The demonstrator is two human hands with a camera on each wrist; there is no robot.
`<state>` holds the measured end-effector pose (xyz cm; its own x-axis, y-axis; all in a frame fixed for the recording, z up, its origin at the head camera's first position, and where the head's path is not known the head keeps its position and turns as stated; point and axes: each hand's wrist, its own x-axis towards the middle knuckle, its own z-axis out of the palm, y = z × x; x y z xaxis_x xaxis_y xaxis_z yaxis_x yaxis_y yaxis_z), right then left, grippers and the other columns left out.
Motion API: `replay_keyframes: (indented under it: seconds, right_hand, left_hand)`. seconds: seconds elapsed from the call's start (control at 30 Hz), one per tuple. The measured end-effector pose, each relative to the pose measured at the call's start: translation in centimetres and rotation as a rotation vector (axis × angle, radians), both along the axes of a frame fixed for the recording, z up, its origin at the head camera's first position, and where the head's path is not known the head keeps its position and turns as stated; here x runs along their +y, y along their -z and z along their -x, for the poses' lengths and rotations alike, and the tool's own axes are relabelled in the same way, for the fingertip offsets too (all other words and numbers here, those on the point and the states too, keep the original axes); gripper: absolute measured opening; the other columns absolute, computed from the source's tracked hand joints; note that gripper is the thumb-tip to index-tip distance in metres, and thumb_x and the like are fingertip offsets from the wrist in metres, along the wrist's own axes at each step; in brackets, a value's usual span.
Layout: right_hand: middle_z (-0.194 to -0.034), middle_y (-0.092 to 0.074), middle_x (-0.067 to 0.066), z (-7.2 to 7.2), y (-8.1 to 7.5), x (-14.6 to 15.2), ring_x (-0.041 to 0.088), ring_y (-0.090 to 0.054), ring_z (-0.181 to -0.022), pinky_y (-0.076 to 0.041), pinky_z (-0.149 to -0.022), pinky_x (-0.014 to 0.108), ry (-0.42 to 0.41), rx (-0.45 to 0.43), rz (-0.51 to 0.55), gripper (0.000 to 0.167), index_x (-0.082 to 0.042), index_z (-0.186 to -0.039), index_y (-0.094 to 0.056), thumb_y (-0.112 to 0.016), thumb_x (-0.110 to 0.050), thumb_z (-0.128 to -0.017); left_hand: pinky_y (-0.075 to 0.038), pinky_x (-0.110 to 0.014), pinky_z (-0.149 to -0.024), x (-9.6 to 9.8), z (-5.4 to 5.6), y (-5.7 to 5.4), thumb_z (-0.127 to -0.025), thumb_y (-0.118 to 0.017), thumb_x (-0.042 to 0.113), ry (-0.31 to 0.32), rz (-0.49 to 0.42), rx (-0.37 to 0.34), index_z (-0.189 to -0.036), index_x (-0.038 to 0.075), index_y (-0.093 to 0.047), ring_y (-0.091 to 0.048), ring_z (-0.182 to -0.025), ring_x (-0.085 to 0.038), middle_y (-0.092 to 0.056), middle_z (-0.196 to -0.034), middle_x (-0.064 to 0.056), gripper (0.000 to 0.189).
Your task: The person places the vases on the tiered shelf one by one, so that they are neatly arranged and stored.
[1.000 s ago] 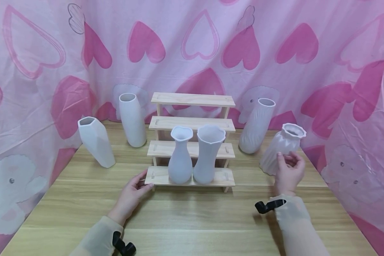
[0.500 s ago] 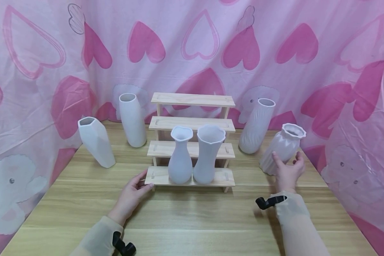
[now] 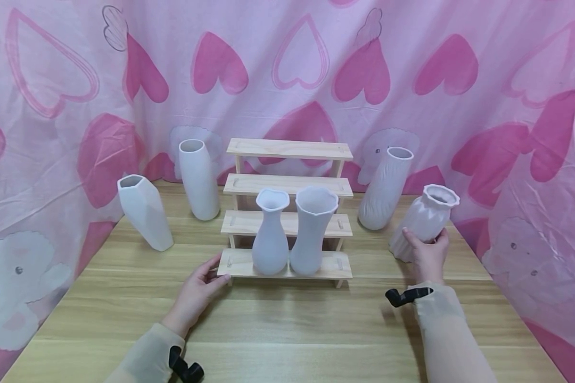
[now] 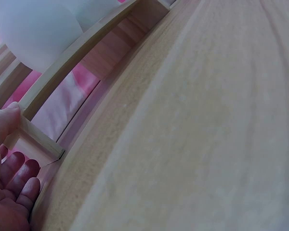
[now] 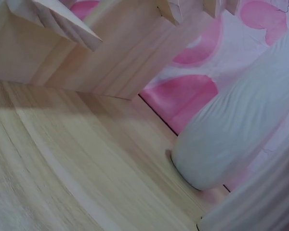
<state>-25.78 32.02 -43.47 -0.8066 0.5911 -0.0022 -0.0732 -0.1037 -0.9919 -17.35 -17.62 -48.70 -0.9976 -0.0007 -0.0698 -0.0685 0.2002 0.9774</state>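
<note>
In the head view my left hand (image 3: 196, 292) holds the front left corner of the stepped wooden display rack (image 3: 235, 260). Its thumb lies on the lowest plank's end, and the left wrist view shows the other fingers (image 4: 26, 185) curled below. My right hand (image 3: 428, 259) grips the lower body of a squat pleated white vase (image 3: 424, 215) with a ruffled mouth, thumb on the left, fingers on the right. That vase stands on the table, partly covered by the hand. Two white vases, one narrow-necked (image 3: 270, 239) and one flared (image 3: 311, 234), stand side by side on the lowest plank.
A twisted-rib white vase (image 3: 383, 189) stands behind the gripped one. Left of the rack are a smooth tall white vase (image 3: 198, 181) and a faceted white vase (image 3: 146, 213). The wooden table (image 3: 297, 330) ends at a pink heart-patterned curtain (image 3: 287, 69).
My right hand has opened from its loose curl, then taken the pleated vase between thumb and fingers. The left hand, rack and vases have stayed in place.
</note>
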Motion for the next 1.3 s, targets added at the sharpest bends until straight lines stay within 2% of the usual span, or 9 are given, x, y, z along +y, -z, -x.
replay_keyframes:
  seconds: [0.27,0.5,0.77,1.07,1.3]
  right_hand:
    - [-0.145,-0.034,0.007,0.0,0.2,0.3,0.019,-0.033,-0.133,-0.023,-0.113,0.031,-0.003,-0.061,-0.120,0.089,-0.017,-0.148,-0.023,-0.080,-0.014,-0.079]
    - [-0.149,-0.030,0.008,-0.1,0.1,0.5,0.020,-0.032,-0.133,-0.023,-0.113,0.034,0.002,-0.141,-0.242,0.095,-0.018,-0.150,-0.017,-0.080,-0.025,-0.079]
    - [-0.150,-0.030,0.007,-0.2,0.0,0.7,0.020,-0.032,-0.133,-0.025,-0.113,0.036,-0.009,-0.178,-0.272,0.097,-0.019,-0.150,-0.016,-0.081,-0.028,-0.078]
    - [-0.140,-0.041,0.008,-0.5,-1.8,-0.1,0.020,-0.041,-0.126,-0.033,-0.108,0.037,-0.036,-0.087,-0.359,0.086,-0.014,-0.145,-0.030,-0.082,-0.022,-0.077]
    - [-0.138,-0.040,0.005,-1.5,-3.9,-1.7,0.020,-0.041,-0.126,-0.033,-0.108,0.043,-0.138,0.026,-0.312,0.083,-0.018,-0.143,-0.031,-0.081,-0.007,-0.077]
  left_hand:
    - [-0.043,-0.021,-0.091,0.0,0.0,0.0,-0.087,-0.072,0.026,0.002,0.007,-0.022,-0.147,0.015,-0.041,-0.050,-0.118,-0.024,-0.045,-0.140,-0.010,0.068]
    - [-0.046,-0.022,-0.088,0.1,0.1,0.2,-0.087,-0.072,0.022,0.004,-0.009,0.009,-0.145,0.011,-0.042,-0.052,-0.112,-0.022,-0.053,-0.132,-0.012,0.066]
    - [-0.045,-0.021,-0.089,0.2,0.0,0.2,-0.087,-0.072,0.023,0.003,-0.014,0.003,-0.146,0.011,-0.042,-0.051,-0.113,-0.021,-0.052,-0.133,-0.012,0.067]
    - [-0.045,-0.021,-0.089,0.1,0.0,0.1,-0.088,-0.072,0.021,0.005,-0.019,0.009,-0.146,0.011,-0.042,-0.051,-0.112,-0.020,-0.052,-0.133,-0.012,0.066]
    - [-0.045,-0.021,-0.089,0.1,0.1,0.0,-0.088,-0.072,0.021,0.001,-0.022,0.002,-0.146,0.012,-0.042,-0.051,-0.113,-0.020,-0.052,-0.134,-0.012,0.066]
